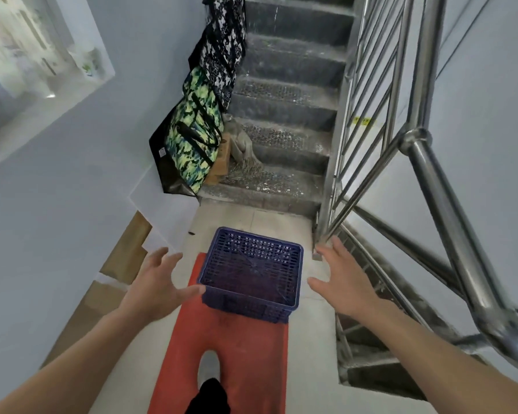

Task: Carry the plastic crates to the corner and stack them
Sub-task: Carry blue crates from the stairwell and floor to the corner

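On landing: blue crate (251, 273) atop unclear red surface (245, 348); left hand (159, 282), right hand (344, 282) spread, empty

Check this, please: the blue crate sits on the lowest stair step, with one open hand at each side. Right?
Not quite. In the head view the crate sits on a red surface on the landing, in front of the stairs, not on a step. The left hand and right hand are open, one at each side.
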